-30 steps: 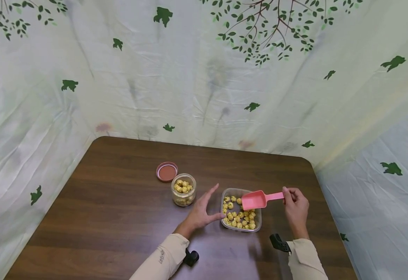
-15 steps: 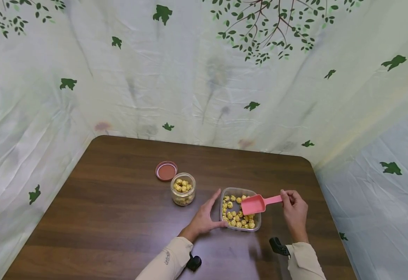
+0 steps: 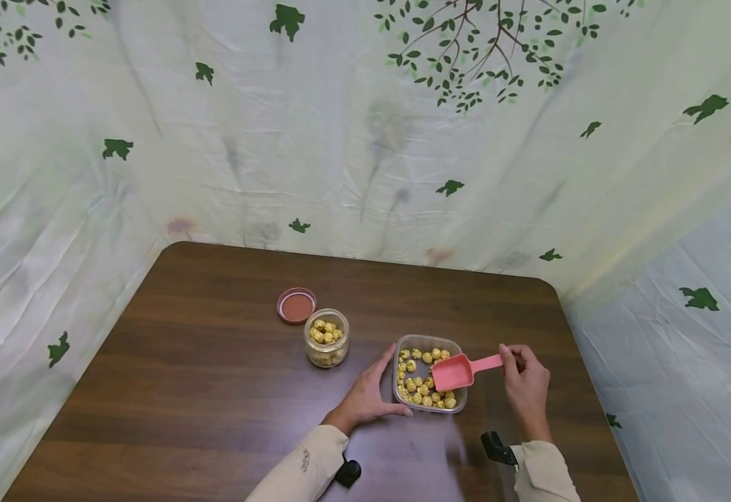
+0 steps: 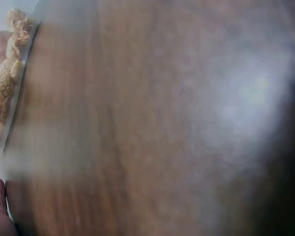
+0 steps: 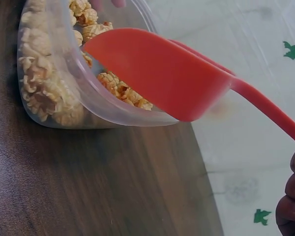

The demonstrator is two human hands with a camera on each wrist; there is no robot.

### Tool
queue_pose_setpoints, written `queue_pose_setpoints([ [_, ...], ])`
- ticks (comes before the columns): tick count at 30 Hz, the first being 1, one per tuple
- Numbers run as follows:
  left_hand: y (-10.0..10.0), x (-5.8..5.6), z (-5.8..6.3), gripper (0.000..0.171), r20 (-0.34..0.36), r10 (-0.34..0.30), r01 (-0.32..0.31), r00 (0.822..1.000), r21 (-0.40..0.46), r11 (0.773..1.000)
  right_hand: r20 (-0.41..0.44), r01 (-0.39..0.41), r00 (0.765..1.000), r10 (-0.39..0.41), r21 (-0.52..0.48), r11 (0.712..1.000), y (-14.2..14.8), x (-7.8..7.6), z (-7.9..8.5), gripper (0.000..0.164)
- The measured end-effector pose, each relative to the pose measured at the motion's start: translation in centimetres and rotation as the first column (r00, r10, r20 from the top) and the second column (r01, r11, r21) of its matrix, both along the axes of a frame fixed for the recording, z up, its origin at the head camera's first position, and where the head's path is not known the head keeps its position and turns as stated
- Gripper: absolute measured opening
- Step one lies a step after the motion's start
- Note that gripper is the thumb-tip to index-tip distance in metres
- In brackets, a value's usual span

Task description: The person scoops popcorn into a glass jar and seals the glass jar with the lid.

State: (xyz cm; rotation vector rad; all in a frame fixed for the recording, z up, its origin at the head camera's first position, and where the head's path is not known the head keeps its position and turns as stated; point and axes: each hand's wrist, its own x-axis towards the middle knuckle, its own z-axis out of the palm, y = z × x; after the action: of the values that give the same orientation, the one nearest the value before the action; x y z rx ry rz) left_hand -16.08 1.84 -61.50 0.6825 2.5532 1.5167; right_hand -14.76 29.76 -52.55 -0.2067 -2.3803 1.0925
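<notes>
My right hand (image 3: 527, 387) pinches the end of the handle of a pink scoop (image 3: 453, 373). The scoop's bowl overlaps the right part of a clear plastic container (image 3: 428, 339) in the head view. Seen from the right wrist, the scoop (image 5: 157, 73) tilts over the container's rim (image 5: 132, 117), its tip pointing toward the popcorn (image 5: 123, 88) inside. Round yellow popcorn pieces (image 3: 428, 397) lie along the container's sides, with a bare patch in the middle. My left hand (image 3: 365, 397) is spread at the container's left side, thumb along the near corner and fingers straight.
A glass jar (image 3: 326, 355) filled with popcorn stands left of the container. Beside it lies a reddish round lid (image 3: 296, 306). All of this is on a dark wooden table (image 3: 215, 390), backed by a white leaf-print curtain (image 3: 340, 139).
My left hand has moved right and down to the container's left side. My right hand has lowered the scoop slightly toward the container, its bowl tipping downward.
</notes>
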Motion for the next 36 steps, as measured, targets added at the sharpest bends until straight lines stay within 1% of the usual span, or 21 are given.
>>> queue_pose_setpoints([
  [4, 0.2, -0.1, -0.1, 0.125, -0.016, -0.001, 0.001, 1.000, -0.003, 1.000, -0.039, -0.017, 0.999, 0.018, 0.034, 0.999, -0.2, 0.3, -0.1, 0.011],
  [8, 0.4, -0.2, -0.1, 0.127, -0.036, 0.008, -0.009, 0.999, -0.032, 0.999, -0.075, -0.027, 0.997, 0.031, 0.056, 0.998, -0.4, 0.5, -0.2, 0.009],
  [15, 0.7, -0.2, -0.1, 0.122, -0.020, 0.028, -0.029, 0.999, -0.060, 0.998, -0.120, -0.030, 0.992, 0.046, 0.131, 0.991, -0.8, 0.8, -0.2, 0.007],
  [22, 0.8, -0.3, -0.4, 0.118, -0.083, 0.031, -0.037, 0.996, -0.066, 0.997, -0.153, -0.032, 0.986, 0.062, 0.189, 0.981, -1.3, 1.0, -0.1, 0.007],
  [24, 0.8, -0.3, -0.4, 0.117, -0.087, 0.033, -0.038, 0.996, -0.063, 0.997, -0.152, -0.034, 0.986, 0.065, 0.197, 0.980, -1.4, 1.0, 0.0, 0.007],
  [30, 0.7, -0.3, -0.4, 0.115, -0.045, 0.033, -0.036, 0.998, -0.066, 0.997, -0.152, -0.038, 0.986, 0.070, 0.206, 0.978, -1.7, 1.2, 0.3, 0.007],
  [36, 0.7, -0.3, -0.4, 0.114, -0.056, 0.032, -0.036, 0.998, -0.080, 0.996, -0.187, -0.048, 0.977, 0.101, 0.269, 0.962, -2.0, 1.1, 0.4, 0.009],
])
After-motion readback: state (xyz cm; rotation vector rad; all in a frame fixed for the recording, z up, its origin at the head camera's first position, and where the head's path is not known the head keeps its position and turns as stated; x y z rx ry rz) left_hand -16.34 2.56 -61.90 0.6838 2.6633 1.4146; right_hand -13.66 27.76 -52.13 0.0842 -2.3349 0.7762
